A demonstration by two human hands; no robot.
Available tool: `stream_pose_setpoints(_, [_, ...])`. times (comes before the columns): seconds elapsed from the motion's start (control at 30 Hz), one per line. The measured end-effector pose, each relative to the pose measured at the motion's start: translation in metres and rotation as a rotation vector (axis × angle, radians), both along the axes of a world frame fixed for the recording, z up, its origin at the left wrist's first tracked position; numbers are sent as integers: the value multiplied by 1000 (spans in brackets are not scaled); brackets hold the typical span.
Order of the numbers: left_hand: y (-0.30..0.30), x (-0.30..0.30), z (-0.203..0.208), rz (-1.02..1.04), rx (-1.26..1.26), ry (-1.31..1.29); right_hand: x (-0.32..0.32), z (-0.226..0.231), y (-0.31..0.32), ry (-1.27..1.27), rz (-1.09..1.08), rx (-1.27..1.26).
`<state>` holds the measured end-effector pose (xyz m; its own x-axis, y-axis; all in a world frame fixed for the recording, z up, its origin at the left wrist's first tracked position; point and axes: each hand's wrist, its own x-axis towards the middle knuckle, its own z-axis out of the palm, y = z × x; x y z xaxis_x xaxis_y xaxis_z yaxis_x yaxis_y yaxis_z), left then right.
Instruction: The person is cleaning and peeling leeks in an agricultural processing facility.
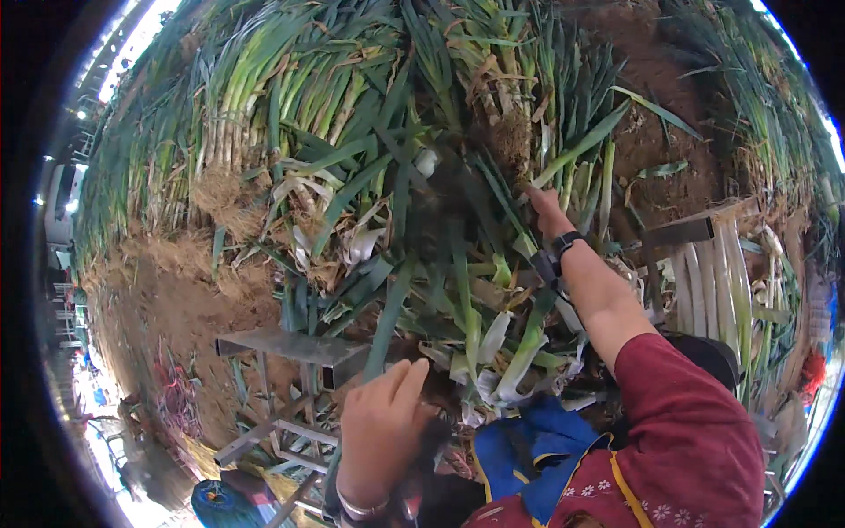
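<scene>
My right hand point(550, 214) reaches forward to the root end of a leek point(519, 158) at the edge of a bundle, its fingers closed there and partly hidden. A dark watch is on that wrist. Low in the middle, my left hand point(378, 427) is raised with its fingers stretched out, and nothing shows in it. Cut leek leaves and pale stem pieces point(502, 352) lie in a loose heap between my hands. Large leeks with roots and soil on them point(238, 132) are piled ahead and to the left.
A metal stand point(290, 346) is at the lower left. Pale leek stems point(717, 273) lie beside another metal-edged stand point(682, 231) at the right. More leeks point(775, 132) stand along the far right. Brown soil point(145, 299) and pinkish string point(179, 396) are at the left.
</scene>
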<state>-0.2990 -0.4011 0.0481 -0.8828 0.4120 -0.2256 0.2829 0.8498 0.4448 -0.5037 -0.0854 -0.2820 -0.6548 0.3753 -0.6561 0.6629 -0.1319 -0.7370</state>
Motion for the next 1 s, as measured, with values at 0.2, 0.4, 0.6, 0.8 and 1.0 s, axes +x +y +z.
stream_pose_setpoints(0.2, [21, -16, 3, -92, -73, 11, -33, -108, 70, 202, -116, 535])
stream_pose_setpoints(0.4, [16, -4, -7, -43, -161, -38, 14, -41, -32, 308, 216, 461])
stream_pose_setpoints(0.6, [29, -7, -6, -95, -160, -27, 111, 47, -147, 388, 1020, -84])
stream_pose_setpoints(0.8, [20, 0, -12, -55, -182, -66, 100, 92, -150, 474, 1183, -241])
stream_pose_setpoints(1.0, [24, -3, -9, -79, -221, -81, 20, 15, -7, 308, 190, 861])
